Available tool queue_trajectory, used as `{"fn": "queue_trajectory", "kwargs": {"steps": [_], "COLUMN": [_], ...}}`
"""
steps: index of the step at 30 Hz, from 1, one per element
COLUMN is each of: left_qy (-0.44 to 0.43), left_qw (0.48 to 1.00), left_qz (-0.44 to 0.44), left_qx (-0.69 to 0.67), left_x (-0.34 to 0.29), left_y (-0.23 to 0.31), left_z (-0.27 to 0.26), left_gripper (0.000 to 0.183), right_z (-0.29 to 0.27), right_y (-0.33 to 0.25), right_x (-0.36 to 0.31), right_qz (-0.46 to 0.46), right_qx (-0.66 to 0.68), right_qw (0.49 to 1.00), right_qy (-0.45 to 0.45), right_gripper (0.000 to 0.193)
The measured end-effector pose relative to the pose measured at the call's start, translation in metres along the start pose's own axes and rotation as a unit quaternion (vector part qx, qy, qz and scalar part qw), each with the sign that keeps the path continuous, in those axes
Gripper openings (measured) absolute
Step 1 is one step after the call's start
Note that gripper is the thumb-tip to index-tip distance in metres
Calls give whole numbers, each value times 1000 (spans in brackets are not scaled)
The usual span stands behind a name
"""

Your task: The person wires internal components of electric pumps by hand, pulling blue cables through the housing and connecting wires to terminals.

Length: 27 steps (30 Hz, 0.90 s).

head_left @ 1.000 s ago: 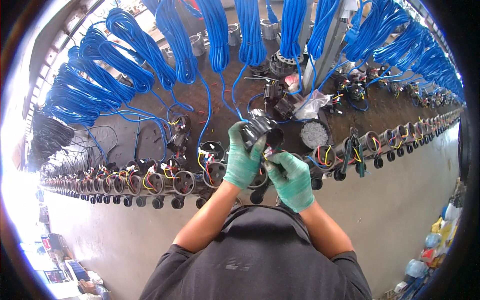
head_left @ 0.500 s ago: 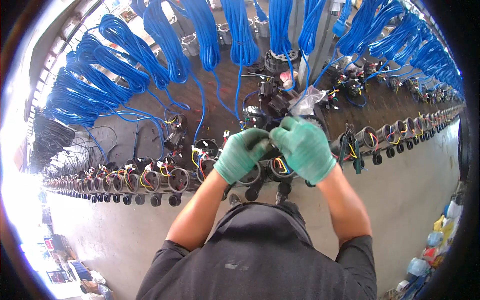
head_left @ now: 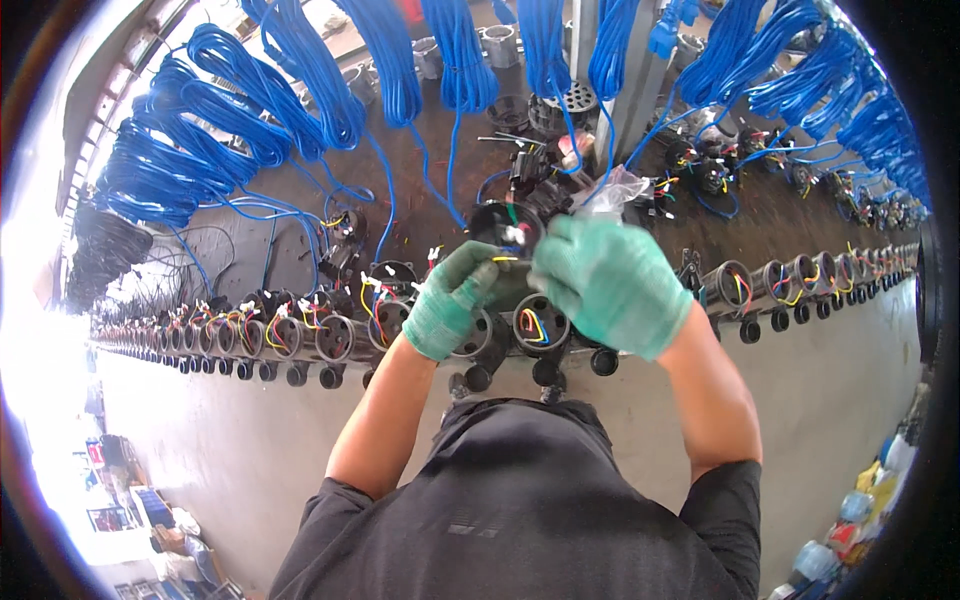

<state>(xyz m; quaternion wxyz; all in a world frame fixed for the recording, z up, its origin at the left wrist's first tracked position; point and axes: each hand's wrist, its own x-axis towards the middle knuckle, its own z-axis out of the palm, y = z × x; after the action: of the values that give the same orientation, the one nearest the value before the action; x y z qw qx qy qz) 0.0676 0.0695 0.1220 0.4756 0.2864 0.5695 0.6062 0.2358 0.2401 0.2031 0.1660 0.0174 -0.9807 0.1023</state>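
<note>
Both my hands wear green gloves and meet over the bench edge. My left hand (head_left: 450, 300) grips a round black housing (head_left: 505, 232) with coloured wires coming out of it. My right hand (head_left: 610, 285) is closed over the same housing from the right, its fingers pinching at the wires. Just below my hands lies a black cylindrical motor body (head_left: 540, 325) with red and yellow wires inside, part of a long row (head_left: 250, 335) of like bodies along the bench edge.
Coils of blue cable (head_left: 300, 90) hang across the back of the brown bench (head_left: 420, 180). Loose black parts and a clear plastic bag (head_left: 620, 190) lie behind my hands. More motor bodies (head_left: 790, 275) run off to the right. Grey floor (head_left: 250, 450) lies below.
My hands have lifted the black housing up off the row and brought it closer to me. My right hand has moved over it from the right.
</note>
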Motion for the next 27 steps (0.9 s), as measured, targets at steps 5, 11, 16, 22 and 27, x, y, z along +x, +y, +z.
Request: {"fn": "queue_trajectory", "kwargs": {"steps": [5,11,16,22,27], "left_qy": [79,157,166,99,55], "left_qw": [981,939,940,951,974], "left_qz": [166,176,191,235,152], "left_qx": [60,249,228,177,160], "left_x": [4,3,8,18,15], "left_y": [-45,-72,-90,-108,-107], "left_z": [-3,-1,-7,0,3], "left_gripper": [26,18,18,18,20], "right_z": [70,134,133,114,121], "right_y": [-5,-13,-16,-42,-48], "right_x": [-52,-83,-91,-77,-75], "right_qz": [101,190,234,275,313], "right_qx": [79,162,272,289,226], "right_qw": [979,968,932,914,922], "right_qy": [-157,-21,58,-71,-19], "right_gripper": [33,28,33,41,20]}}
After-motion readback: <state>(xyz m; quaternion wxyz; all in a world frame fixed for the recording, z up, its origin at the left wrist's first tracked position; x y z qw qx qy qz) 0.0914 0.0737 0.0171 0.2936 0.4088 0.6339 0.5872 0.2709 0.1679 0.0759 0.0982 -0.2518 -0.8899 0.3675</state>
